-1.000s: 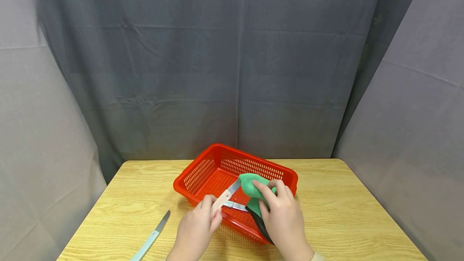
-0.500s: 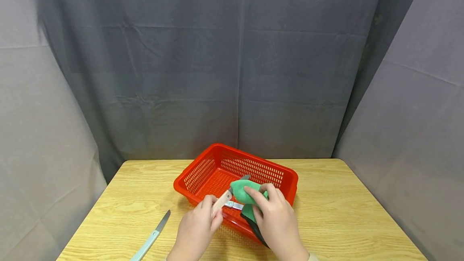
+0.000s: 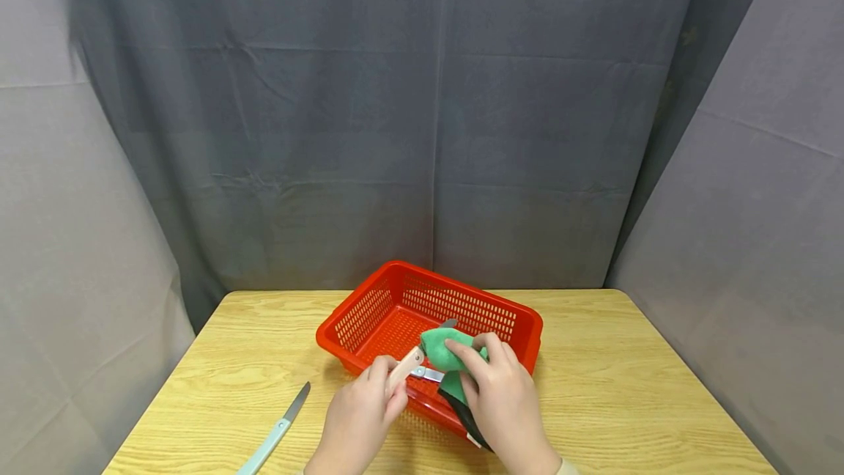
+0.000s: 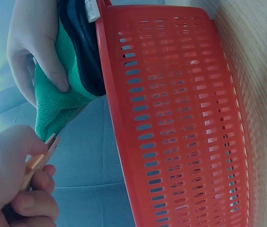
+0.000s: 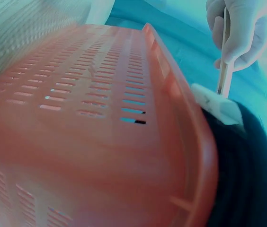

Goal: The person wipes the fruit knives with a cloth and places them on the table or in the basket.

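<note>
Over the red basket (image 3: 461, 287), well inside the left and right edges of the table (image 3: 626, 380), a pink-handled knife (image 3: 404, 371) is slanting up towards the far edge, a green cloth (image 3: 442, 349) lapping its blade. The left hand (image 3: 359, 409) is curling its fingers round the handle; the right hand (image 3: 504, 402) is pinching the cloth against the blade between thumb and fingers. The person is, by all appearances, wiping this blade. The next move is probably calling for a steady left grip, with the right fingers drawing the cloth outward and keeping off the cutting edge.

Towards the table's left edge a pale-blue knife (image 3: 277, 433) is lying, while another light-handled knife (image 3: 432, 374) is resting low in the basket, partly hidden.

Compared with a second ago, the cloth is sitting nearer the handle, and the tip, covered then, is now poking out beyond it. Since half a second ago the hands are barely shifting, though a white tag (image 3: 472, 440) is now showing at the cloth's dark border.
</note>
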Motion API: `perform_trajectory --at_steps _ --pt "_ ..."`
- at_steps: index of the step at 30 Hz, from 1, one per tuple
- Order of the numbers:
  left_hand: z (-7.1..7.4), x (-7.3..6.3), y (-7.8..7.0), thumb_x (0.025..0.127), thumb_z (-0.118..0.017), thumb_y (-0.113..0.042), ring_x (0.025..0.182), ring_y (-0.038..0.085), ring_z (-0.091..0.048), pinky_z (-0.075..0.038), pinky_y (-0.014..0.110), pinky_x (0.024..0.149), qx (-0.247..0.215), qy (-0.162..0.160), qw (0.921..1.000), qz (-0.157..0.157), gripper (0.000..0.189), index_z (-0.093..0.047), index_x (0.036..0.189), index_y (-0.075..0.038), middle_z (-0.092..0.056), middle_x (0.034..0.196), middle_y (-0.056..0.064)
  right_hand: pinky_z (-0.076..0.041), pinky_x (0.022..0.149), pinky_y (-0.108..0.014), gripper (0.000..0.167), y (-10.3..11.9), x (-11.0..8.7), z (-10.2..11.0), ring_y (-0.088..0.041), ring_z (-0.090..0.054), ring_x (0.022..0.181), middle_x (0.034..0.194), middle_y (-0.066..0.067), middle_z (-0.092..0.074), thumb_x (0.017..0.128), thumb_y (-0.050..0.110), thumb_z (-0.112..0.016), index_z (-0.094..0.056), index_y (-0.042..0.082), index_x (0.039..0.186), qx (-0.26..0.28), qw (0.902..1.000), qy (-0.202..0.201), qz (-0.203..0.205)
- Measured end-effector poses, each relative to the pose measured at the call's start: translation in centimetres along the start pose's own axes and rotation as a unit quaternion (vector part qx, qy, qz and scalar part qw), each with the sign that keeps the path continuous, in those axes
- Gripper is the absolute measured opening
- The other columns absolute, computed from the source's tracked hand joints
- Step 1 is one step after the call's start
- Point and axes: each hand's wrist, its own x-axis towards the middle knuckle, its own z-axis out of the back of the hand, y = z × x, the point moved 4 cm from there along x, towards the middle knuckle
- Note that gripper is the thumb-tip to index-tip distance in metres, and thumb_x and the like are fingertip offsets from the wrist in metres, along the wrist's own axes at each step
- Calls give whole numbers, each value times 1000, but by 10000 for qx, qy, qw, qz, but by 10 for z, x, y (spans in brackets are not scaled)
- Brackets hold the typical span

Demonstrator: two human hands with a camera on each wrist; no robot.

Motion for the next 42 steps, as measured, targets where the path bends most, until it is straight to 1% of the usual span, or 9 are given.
perform_trajectory --at_steps 6,11,15,21,28,36,42 --pt "0 0 0 80 -81 -13 48 -4 -25 -21 11 42 -27 -100 9999 -98 28 -63 102 -9 -46 64 -10 -50 55 -26 53 -7 1 1 -17 -56 75 97 -3 -60 68 1 -92 -78 24 114 -85 9997 -76 -197" --pt "1 0 -1 78 -81 -12 48 -5 -24 -20 10 42 -35 -172 9997 -158 30 -63 101 -9 -45 64 -10 -50 54 -28 52 -12 2 2 -19 -57 77 97 -5 -60 69 0 -91 -78 23 114 -148 9992 -160 -322" --pt "1 0 0 78 -81 -12 48 -5 -25 -21 11 42 -48 -190 9997 -132 29 -63 101 -9 -47 64 -10 -50 56 -31 54 -15 3 4 -21 -57 78 98 -7 -59 69 0 -91 -77 23 116 -163 9986 -233 -447" --pt "3 -1 2 77 -80 -12 48 -3 -26 -22 12 41 75 -298 9995 -48 28 -64 99 -8 -48 63 -9 -51 58 -35 56 -18 4 8 -23 -56 78 102 -9 -60 69 -2 -90 -77 22 118 -124 9978 -353 -547" --pt "1 -1 5 77 -79 -13 47 -2 -27 -22 13 41 88 -259 9996 29 27 -64 99 -7 -46 62 -9 -51 59 -34 54 -14 5 14 -21 -57 78 100 -8 -60 71 -2 -88 -77 22 118 -121 9984 -371 -416" --pt "0 -1 6 77 -80 -13 47 -2 -25 -21 13 41 78 -215 9997 67 27 -65 98 -7 -46 63 -9 -49 55 -26 54 -3 4 14 -16 -55 75 97 -4 -59 69 0 -90 -77 23 116 -135 9996 -257 -59" --pt "0 0 6 77 -80 -13 47 -2 -27 -23 13 41 60 -219 9997 68 27 -65 99 -7 -47 64 -8 -51 55 -26 55 4 2 12 -15 -55 74 96 -1 -59 68 1 -91 -77 25 115 -27 9998 -158 126"
